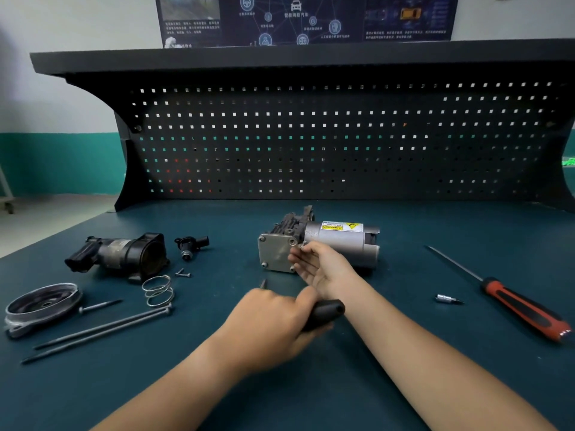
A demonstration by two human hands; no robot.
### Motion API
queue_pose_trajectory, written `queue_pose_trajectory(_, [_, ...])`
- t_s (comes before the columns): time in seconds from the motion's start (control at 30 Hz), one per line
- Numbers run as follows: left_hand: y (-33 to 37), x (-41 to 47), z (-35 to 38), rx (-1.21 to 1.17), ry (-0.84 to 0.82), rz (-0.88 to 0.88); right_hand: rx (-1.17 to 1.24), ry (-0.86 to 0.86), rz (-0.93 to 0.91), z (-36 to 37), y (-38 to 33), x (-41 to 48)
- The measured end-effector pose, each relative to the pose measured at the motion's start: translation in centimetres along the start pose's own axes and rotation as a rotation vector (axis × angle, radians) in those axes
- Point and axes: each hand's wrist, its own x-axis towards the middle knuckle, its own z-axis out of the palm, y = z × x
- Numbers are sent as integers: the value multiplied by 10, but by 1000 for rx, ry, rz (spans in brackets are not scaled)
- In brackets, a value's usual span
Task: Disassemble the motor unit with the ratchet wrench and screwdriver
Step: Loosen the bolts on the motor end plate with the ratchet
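Dark teal bench (404, 353) all across, black pegboard (342, 144) behind it, dotted with a tidy grid of square holes. Motor (339, 241) is silver-grey, with a yellow label (342, 226) in black print. Screwdriver (522, 309): red-and-black handle, dark shaft. Wrench (326, 311) handle black. Wall (56, 104) white over a teal band, poster (305, 17) navy.

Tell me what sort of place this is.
Probably an automotive training workshop: a workbench backed by a pegboard, a car-technology poster above, and a partly stripped motor unit near a screwdriver.
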Motion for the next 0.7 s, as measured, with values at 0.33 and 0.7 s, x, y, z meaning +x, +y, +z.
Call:
queue_pose_trajectory(0.33, [7,-1,15,-127,-409,30,-81,-57,11,-1,0,-4])
queue_pose_trajectory(0.7, [3,0,15,-266,-430,3,-145,-119,27,1,-1,-9])
